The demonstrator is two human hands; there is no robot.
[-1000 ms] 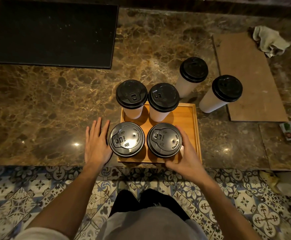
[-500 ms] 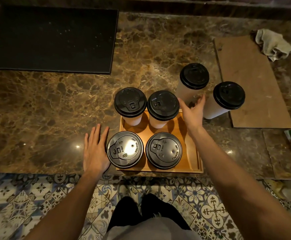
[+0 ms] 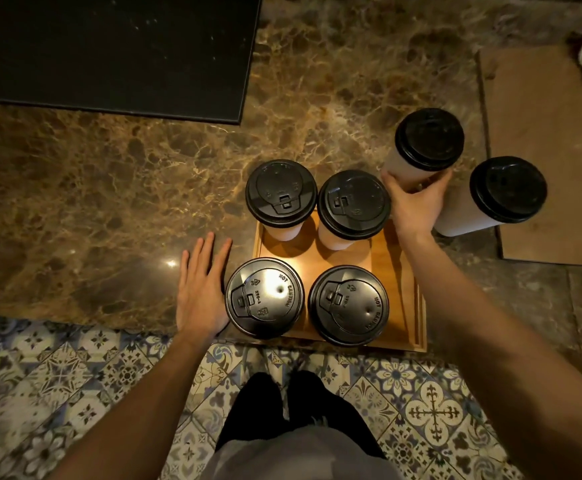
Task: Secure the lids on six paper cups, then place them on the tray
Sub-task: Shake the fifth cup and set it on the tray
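Vs. 0.5 s ago: the right hand (image 3: 412, 202), then open and just short of the cups, is now wrapped round the lower wall of the fifth cup (image 3: 417, 150); the left hand (image 3: 201, 292) is unchanged, and the 4 cups on the tray have not moved.

Nearest, the left hand is laid flat on the marble counter (image 3: 92, 209), fingers spread and straight, palm edge touching the front-left cup (image 3: 264, 297); nothing is held. Beside that cup the front-right cup (image 3: 348, 305) is seen, both on the wooden tray (image 3: 395, 271), lids on. Behind them stand the back-left cup (image 3: 281, 195) and back-right cup (image 3: 352, 206), also lidded, at the tray's far edge.

Further out, off the tray to its right, the fifth cup is gripped w/ thumb on the left, fingers curled on the right. Whether it is lifted cannot be told. The sixth cup (image 3: 494, 197) stands just right of that hand, lidded, untouched.
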